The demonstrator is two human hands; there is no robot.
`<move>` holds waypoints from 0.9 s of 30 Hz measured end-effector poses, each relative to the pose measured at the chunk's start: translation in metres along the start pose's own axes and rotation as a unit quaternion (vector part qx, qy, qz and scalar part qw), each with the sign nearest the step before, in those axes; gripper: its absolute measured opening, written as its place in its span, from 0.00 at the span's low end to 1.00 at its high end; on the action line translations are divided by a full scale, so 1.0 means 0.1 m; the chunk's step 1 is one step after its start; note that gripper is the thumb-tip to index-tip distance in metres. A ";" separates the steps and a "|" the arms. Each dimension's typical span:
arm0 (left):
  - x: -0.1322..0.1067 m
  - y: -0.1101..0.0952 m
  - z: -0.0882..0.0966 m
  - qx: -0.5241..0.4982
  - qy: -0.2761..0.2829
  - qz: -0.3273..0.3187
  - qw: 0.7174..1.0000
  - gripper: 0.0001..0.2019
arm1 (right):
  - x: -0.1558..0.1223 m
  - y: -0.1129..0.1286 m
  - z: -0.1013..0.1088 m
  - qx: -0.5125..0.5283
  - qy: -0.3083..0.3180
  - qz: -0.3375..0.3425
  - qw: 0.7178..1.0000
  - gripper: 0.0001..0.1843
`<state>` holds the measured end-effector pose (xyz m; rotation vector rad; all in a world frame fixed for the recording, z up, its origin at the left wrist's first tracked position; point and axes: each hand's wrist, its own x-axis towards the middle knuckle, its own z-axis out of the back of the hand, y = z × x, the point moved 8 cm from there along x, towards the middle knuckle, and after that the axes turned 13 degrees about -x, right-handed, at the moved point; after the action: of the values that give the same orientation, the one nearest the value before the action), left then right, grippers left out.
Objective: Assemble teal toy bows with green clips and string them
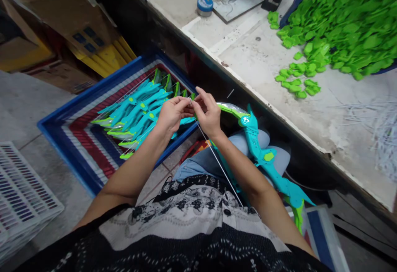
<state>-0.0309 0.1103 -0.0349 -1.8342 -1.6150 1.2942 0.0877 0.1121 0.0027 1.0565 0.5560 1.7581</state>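
Observation:
A teal and green toy bow [254,139] lies across my lap, with its upper limb reaching up to my fingers. From its tip a white bowstring [217,158] runs down toward my waist. My left hand [174,113] pinches the white string end at the limb tip, thumb against forefinger. Close against it, my right hand [207,110] is closed with thumb and forefinger at the same spot. The fingers hide most of the string end and the tip. Just beyond my left hand, several similar toy bows [136,110] lie stacked in a blue-rimmed basket.
Along the right runs a worktable [242,53] with a heap of green plastic pieces [350,28], a small blue-lidded tin [205,5] and white strings [384,139]. A white crate [25,197] stands at lower left, cardboard boxes [68,20] at upper left.

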 end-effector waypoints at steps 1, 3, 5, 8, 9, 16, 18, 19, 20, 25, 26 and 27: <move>0.01 0.00 0.00 -0.007 -0.001 -0.001 1.000 0.08 | 0.02 0.02 0.01 -0.003 0.004 0.012 1.000 0.15; 0.02 0.01 -0.02 -0.022 0.009 0.006 1.000 0.06 | 0.06 0.05 0.02 -0.008 0.021 0.044 0.999 0.14; 0.03 0.01 -0.02 -0.026 0.022 0.017 0.999 0.05 | 0.12 0.05 0.03 -0.013 0.047 0.065 0.997 0.13; 0.02 0.00 0.00 0.002 0.027 0.008 1.000 0.05 | 0.17 0.05 0.03 -0.036 0.085 0.082 0.992 0.11; 0.00 -0.01 0.00 0.016 0.029 -0.002 0.999 0.06 | 0.17 0.05 0.04 -0.049 0.093 0.087 0.991 0.09; -0.08 -0.05 -0.05 0.091 0.069 -0.041 0.993 0.09 | 0.11 0.06 0.07 -0.066 0.097 0.082 0.990 0.07; -0.08 -0.06 -0.04 0.112 0.066 -0.058 0.990 0.09 | 0.09 0.02 0.06 -0.061 0.109 0.075 0.989 0.08; -0.08 -0.07 -0.03 0.124 0.061 -0.070 0.988 0.08 | 0.08 0.00 0.06 -0.061 0.114 0.072 0.989 0.08; -0.08 -0.08 -0.02 0.139 0.053 -0.084 0.985 0.08 | 0.07 -0.02 0.06 -0.062 0.119 0.070 0.989 0.08; -0.10 -0.12 0.01 0.214 0.039 -0.119 0.969 0.06 | 0.00 -0.06 0.03 -0.061 0.144 0.067 0.985 0.08; -0.11 -0.13 0.00 0.224 0.049 -0.122 0.966 0.06 | -0.02 -0.05 0.02 -0.062 0.146 0.067 0.985 0.08; -0.13 -0.15 -0.01 0.238 0.062 -0.127 0.961 0.06 | -0.05 -0.05 0.01 -0.067 0.145 0.068 0.985 0.08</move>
<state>-0.0370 0.1025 -0.0180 -1.3413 -1.2806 1.2834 0.0918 0.1098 -0.0021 0.7649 0.5432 2.0581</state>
